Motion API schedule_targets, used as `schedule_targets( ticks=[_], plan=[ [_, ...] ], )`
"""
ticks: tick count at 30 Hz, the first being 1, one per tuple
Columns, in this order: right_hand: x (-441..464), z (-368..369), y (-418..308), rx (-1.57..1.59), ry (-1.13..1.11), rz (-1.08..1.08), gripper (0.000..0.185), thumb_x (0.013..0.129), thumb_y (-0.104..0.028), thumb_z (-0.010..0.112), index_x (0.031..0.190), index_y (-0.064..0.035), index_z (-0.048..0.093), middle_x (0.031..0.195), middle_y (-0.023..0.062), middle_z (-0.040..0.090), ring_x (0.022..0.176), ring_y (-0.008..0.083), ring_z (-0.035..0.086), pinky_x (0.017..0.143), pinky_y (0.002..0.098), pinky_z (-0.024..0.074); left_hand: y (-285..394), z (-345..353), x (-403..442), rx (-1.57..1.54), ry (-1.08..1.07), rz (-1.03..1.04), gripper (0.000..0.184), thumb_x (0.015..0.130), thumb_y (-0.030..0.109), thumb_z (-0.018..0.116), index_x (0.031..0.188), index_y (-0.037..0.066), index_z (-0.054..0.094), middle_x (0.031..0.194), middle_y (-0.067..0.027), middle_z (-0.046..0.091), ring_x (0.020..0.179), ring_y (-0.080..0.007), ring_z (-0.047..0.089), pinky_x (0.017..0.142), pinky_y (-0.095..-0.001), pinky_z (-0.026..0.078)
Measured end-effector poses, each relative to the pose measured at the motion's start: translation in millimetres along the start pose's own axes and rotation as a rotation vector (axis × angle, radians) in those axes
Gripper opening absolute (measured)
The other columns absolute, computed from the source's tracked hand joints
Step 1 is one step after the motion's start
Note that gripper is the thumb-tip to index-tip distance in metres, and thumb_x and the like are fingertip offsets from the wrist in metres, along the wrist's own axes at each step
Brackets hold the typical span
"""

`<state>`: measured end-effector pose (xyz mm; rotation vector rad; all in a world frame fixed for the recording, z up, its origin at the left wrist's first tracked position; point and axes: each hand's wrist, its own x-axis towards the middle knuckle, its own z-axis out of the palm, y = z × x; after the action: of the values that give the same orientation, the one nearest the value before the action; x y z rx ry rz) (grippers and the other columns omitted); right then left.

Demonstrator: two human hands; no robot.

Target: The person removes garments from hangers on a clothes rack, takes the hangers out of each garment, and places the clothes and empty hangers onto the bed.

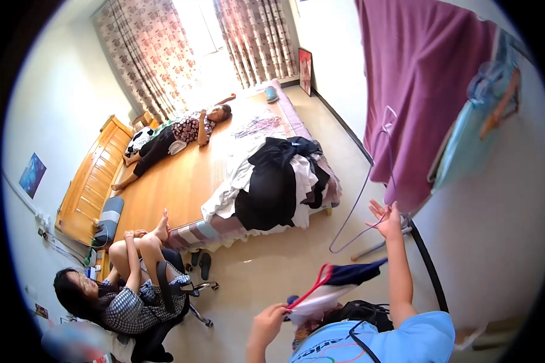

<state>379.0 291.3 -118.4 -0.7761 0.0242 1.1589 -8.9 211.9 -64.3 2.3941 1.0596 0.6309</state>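
My left hand [269,323] is closed on the edge of a navy and white garment with red trim [324,291], which stretches out to the right in front of my body. Out to the right, my right hand [386,221] holds a thin purple clothes hanger [355,204] near its lower corner, some of its fingers spread. The hanger's hook points up, and its frame hangs apart from the garment. Behind the hanger is a large purple cloth [418,91], draped from above. Dark and patterned cloth [360,311] lies bunched against my front.
Black and white clothes [269,181] are heaped on the bed corner [181,206], with hangers [257,125] behind. One person [188,130] lies on the bed; another [136,296] sits in a wheeled chair [194,290] at left. Slippers [204,266] lie on the floor. Light-blue items hang at right.
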Motion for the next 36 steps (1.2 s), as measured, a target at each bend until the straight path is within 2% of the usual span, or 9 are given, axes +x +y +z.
schedule_targets(
  ticks=[4,13,14,17,20,25,28,32,36],
  plan=[
    [55,56,8,0.163,-0.076,0.095,0.047,0.083,-0.044,0.016,0.05,-0.0141,0.031,0.108,0.0123,0.047,0.112,0.0237,0.03,0.084,0.0615,0.0088,-37,-21,52,-0.356,0.414,-0.332,0.011,0.069,-0.005,0.047,0.078,0.0,0.05,0.078,-0.0121,0.055,0.07,-0.0216,0.055,0.061,-0.0277,0.043],
    [190,162,27,-0.311,-0.01,-0.335,0.044,0.081,-0.047,0.02,0.053,-0.0137,0.027,0.1,0.009,0.053,0.112,0.0202,0.03,0.084,0.0565,0.0076,-135,-131,284,-0.411,0.566,0.345,0.003,0.073,-0.001,0.04,0.076,-0.002,0.039,0.088,-0.0202,0.052,0.076,-0.0251,0.053,0.065,-0.0295,0.042],
    [200,175,26,-0.41,0.132,-0.398,0.043,0.082,-0.045,0.023,0.053,-0.0127,0.029,0.096,0.0088,0.055,0.092,0.0153,0.045,0.079,0.0423,0.0271,-144,-142,311,-0.438,0.605,0.401,0.003,0.074,0.001,0.039,0.075,-0.002,0.039,0.089,-0.0212,0.051,0.078,-0.0248,0.052,0.067,-0.0302,0.042],
    [230,213,24,-0.51,0.22,-0.621,0.046,0.083,-0.04,0.03,0.048,-0.0098,0.031,0.084,0.0112,0.058,0.046,0.005,0.031,0.044,0.0161,0.0261,-172,-170,386,-0.546,0.744,0.499,0.007,0.076,0.005,0.037,0.076,-0.002,0.039,0.092,-0.0232,0.047,0.077,-0.0227,0.049,0.071,-0.0313,0.04],
    [264,247,25,-0.659,0.265,-0.708,0.049,0.083,-0.039,0.031,0.045,-0.0082,0.03,0.083,0.0125,0.058,0.049,0.0054,0.034,0.047,0.0172,0.0281,-207,-180,462,-0.779,0.534,0.496,0.008,0.075,0.001,0.038,0.082,-0.001,0.039,0.097,-0.0206,0.045,0.087,-0.0259,0.047,0.077,-0.0325,0.036],
    [356,282,40,-0.927,0.189,-0.734,0.052,0.082,-0.041,0.029,0.059,-0.0022,0.054,0.067,0.0071,0.057,0.045,0.0048,0.034,0.045,0.0174,0.026,-320,-67,563,-0.29,0.3,0.227,0.04,0.067,0.001,0.05,0.103,-0.001,0.033,0.114,-0.0258,0.026,0.107,-0.0384,0.027,0.086,-0.0386,0.028],
    [441,310,60,-1.062,0.092,-0.718,0.055,0.081,-0.044,0.029,0.044,-0.0052,0.042,0.057,0.0098,0.054,0.047,0.01,0.043,0.047,0.0208,0.0334,-374,14,554,-0.133,0.132,0.066,0.068,0.063,0.008,0.056,0.118,-0.001,0.017,0.12,-0.0276,0.015,0.11,-0.0425,0.021,0.088,-0.042,0.027],
    [557,366,88,-1.312,0.008,-0.469,0.056,0.078,-0.048,0.035,0.05,-0.0029,0.053,0.052,0.008,0.053,0.047,0.012,0.044,0.046,0.0242,0.0345,-418,85,512,-0.039,-0.039,-0.209,0.064,0.062,0.017,0.058,0.117,0.005,0.026,0.121,-0.0227,0.019,0.106,-0.0367,0.03,0.086,-0.0429,0.029],
    [766,367,138,-2.211,-0.389,-0.787,0.047,0.074,-0.041,0.045,0.096,-0.0004,0.049,0.048,0.0099,0.051,0.051,0.0185,0.05,0.048,0.0302,0.0381,-447,123,462,0.037,-0.161,-0.613,0.058,0.063,0.021,0.056,0.115,0.013,0.032,0.119,-0.0169,0.026,0.109,-0.0315,0.028,0.085,-0.0451,0.029]
  ],
)
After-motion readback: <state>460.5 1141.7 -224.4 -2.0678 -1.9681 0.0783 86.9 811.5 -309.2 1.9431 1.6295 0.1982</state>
